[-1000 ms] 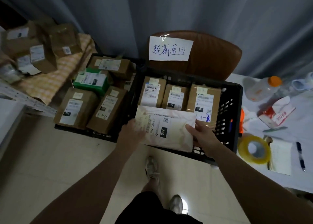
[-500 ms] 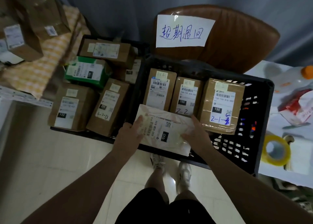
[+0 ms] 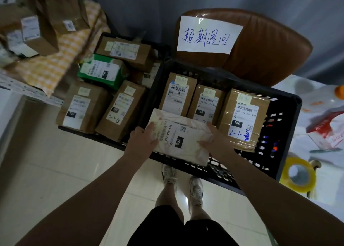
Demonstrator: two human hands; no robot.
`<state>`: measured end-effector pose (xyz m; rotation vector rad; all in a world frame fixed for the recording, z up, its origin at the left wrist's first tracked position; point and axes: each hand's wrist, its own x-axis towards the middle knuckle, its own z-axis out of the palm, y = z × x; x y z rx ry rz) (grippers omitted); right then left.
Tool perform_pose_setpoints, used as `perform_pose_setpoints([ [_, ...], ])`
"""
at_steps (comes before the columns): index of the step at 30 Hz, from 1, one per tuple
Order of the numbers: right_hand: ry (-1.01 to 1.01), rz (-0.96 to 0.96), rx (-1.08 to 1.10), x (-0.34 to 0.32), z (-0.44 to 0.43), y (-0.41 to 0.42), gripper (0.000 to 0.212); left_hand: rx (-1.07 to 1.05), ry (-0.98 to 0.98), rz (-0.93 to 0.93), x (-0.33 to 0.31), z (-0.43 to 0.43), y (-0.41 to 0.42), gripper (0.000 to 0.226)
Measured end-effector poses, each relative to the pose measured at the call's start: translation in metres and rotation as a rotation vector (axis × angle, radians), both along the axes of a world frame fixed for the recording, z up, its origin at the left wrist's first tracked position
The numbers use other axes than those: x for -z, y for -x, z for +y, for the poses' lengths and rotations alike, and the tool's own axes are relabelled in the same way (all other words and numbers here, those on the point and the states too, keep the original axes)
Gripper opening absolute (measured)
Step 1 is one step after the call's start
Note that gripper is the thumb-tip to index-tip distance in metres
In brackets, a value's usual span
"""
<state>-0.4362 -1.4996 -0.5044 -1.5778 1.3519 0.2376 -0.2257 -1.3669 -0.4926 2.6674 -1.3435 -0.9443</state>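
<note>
**Soft white parcel held over the near edge of the crate**

The white soft plastic mailer bag with the black "032" label (image 3: pixel 182 139) is held in both hands at the near side of the black plastic crate (image 3: pixel 286 134). Its far edge overlaps the lower ends of two of the three brown cardboard boxes (image 3: pixel 207 104) lined up inside, and its near right corner hangs past the crate's rim. I cannot tell whether it rests on anything.

The left hand (image 3: pixel 142 141) grips the bag's left end, thumb laid on top by the barcode, the rest of the fingers hidden underneath. The right hand (image 3: pixel 216 139) grips the right end, thumb pressed on the top face, one finger running up along the far corner. Both forearms reach out nearly straight from the body.

The crate sits in front of a brown leather chair (image 3: pixel 270 46) that carries a white paper sign with blue handwriting (image 3: pixel 208 35). Just to the left, more brown boxes and a green carton (image 3: pixel 101 71) fill a second dark crate, beside a yellow checked cloth (image 3: pixel 55 65) with further boxes piled on it. To the right is a white counter (image 3: pixel 284 81) with a roll of yellow tape (image 3: pixel 299 175) at its edge. Underfoot is a pale tiled floor (image 3: pixel 55 180), and a grey curtain (image 3: pixel 149 7) closes the back.
</note>
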Motion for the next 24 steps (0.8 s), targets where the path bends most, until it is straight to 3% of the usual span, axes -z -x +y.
perform_pose_setpoints([
  [4,0.034,0.031,0.013,0.015,0.011,-0.004,0.074,0.240,-0.072,-0.321,0.008,0.004,0.008,0.064],
  [8,0.081,0.049,-0.006,0.026,0.023,-0.003,0.075,0.401,-0.089,-0.527,0.023,0.011,0.003,0.066],
  [11,0.138,0.092,-0.101,0.032,0.025,-0.002,0.077,0.429,-0.168,-0.530,0.030,0.007,0.005,0.063],
  [19,0.371,0.419,-0.650,0.010,0.003,-0.001,0.077,0.317,-0.151,-0.527,0.017,0.026,0.011,0.056],
  [24,0.505,0.302,-0.759,-0.030,0.006,0.001,0.053,0.147,-0.108,-0.471,-0.034,0.052,0.023,0.056],
])
